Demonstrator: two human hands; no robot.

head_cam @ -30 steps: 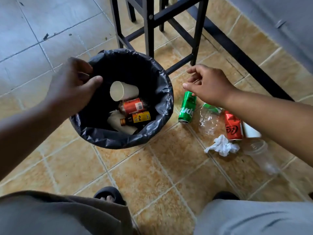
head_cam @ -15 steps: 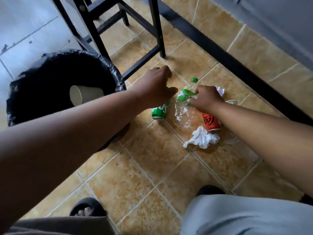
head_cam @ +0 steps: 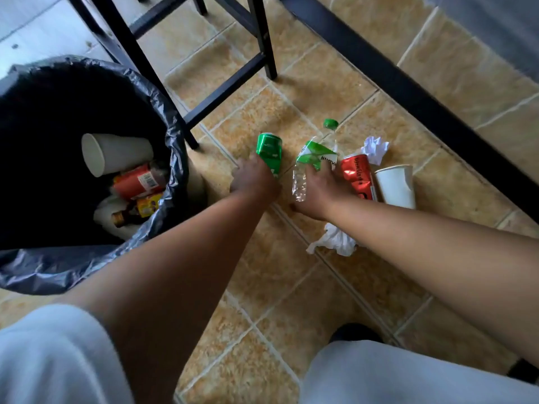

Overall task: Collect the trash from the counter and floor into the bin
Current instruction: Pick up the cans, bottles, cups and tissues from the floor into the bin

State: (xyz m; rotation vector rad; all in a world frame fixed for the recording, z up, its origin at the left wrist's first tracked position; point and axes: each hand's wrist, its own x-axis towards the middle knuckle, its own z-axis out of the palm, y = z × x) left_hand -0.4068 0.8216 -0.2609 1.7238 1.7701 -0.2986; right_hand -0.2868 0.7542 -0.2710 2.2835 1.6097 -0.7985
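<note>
tan mottled floor tiles point(head_cam: 291, 287) with pale grout carry the litter, beside black stool legs point(head_cam: 262, 39) and a dark rail along the right

bin point(head_cam: 35, 269): round, lined with a wrinkled glossy black bag, standing at the left on the floor. inside lie a white paper cup point(head_cam: 113, 154) on its side, a red labelled can point(head_cam: 140, 182) and a small brown bottle with yellow label point(head_cam: 137, 211)

floor trash, right of the bin: green can point(head_cam: 269, 150), dented, lying flat; clear crushed plastic bottle point(head_cam: 315, 158) with green label and green cap; red can point(head_cam: 357, 176) just beside it; white paper cup with torn rim point(head_cam: 396, 185) touching the red can; one crumpled white paper point(head_cam: 376, 148) behind the red can, another crumpled tissue point(head_cam: 335, 240) under the right forearm

left hand point(head_cam: 256, 182) is closed round the near end of the green can. right hand point(head_cam: 319, 188) is closed round the lower body of the bottle; both items look to be at floor level, contact with tile cannot be confirmed

against half a second ago: left hand was above the green can, now grips it; right hand was at the bottle's label end, now grips lower down; the camera sits closer, with more of the bin's contents exposed

grey cloth covers both knees at the bottom edge
</note>
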